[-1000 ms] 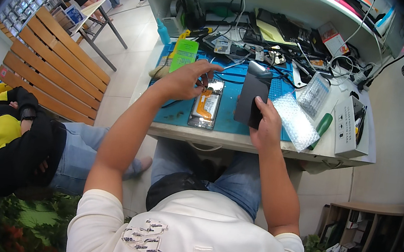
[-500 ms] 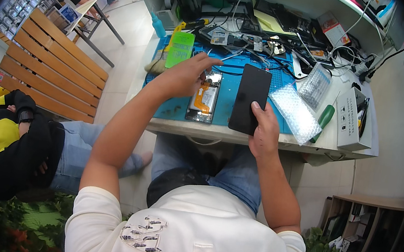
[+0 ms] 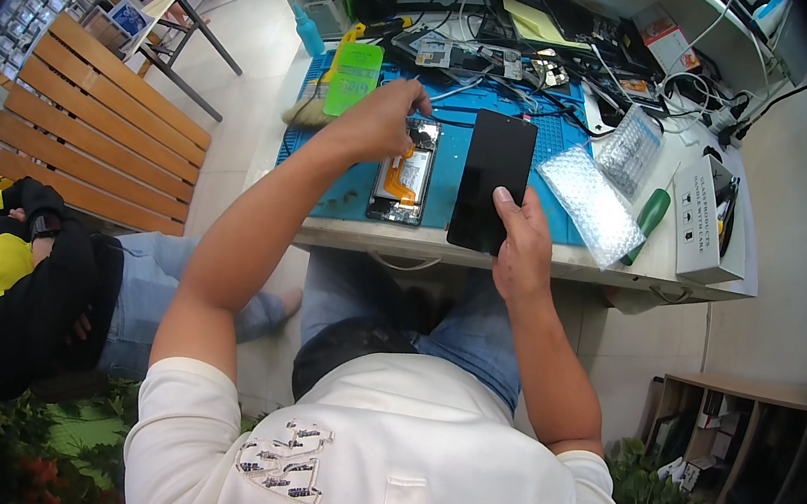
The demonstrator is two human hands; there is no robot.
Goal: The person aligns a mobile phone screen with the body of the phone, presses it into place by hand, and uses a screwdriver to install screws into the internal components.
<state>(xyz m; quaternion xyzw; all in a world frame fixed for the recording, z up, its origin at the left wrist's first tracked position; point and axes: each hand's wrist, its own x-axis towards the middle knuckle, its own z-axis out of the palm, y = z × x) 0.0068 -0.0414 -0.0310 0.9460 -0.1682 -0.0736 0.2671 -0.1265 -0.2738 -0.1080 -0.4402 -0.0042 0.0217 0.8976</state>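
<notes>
Over the upper end of an opened phone is my left hand. Its fingers are bent and drawn together; whatever lies between the fingertips is hidden. The opened phone lies on the blue work mat, its battery and an orange flex cable showing. To the right of it, my right hand grips a black phone screen, thumb on the dark glass face and the other fingers behind it. A green plastic card and a wide brush lie beyond my left wrist.
Bubble-wrap pouches, a green-handled screwdriver and a white box sit to the right. Cables and phone parts crowd the back of the bench. A seated person is close on my left, near a slatted wooden bench.
The whole view has shifted slightly, with the bench sitting higher in it. My left fingertips have drawn in a little to the left. The right hand still holds the screen.
</notes>
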